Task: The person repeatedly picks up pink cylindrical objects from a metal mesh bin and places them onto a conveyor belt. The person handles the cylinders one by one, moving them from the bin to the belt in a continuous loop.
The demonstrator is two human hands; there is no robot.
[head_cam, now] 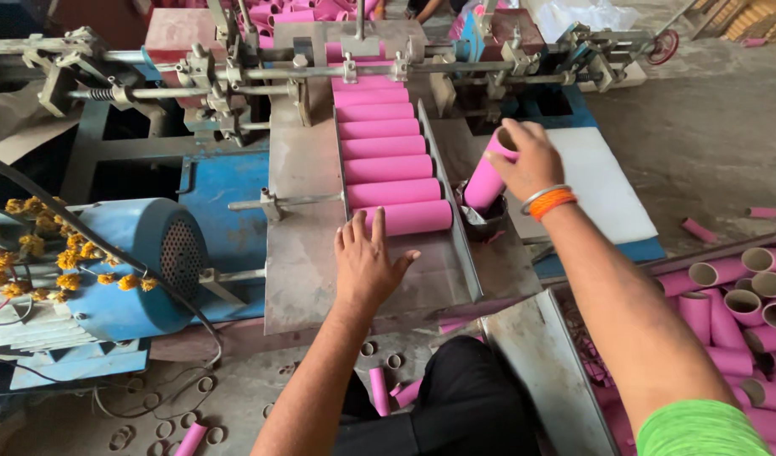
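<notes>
A row of several pink cardboard tubes (384, 148) lies crosswise on a sloping metal chute (303, 253) that runs down from the machine. My left hand (367, 262) rests flat on the chute, fingers spread, fingertips against the lowest pink tube (409, 218). My right hand (531, 160), with orange and silver bangles at the wrist, grips the top end of another pink tube (485, 186). That tube stands tilted with its lower end in a small dark pot (482, 224) beside the chute's right rail.
A blue motor (143, 262) draped with yellow flowers sits at the left. The machine's rods and clamps (236, 72) cross the top. A heap of pink tubes (743, 312) lies at the right, a white board (603, 181) beyond. Cut rings and stray tubes litter the floor.
</notes>
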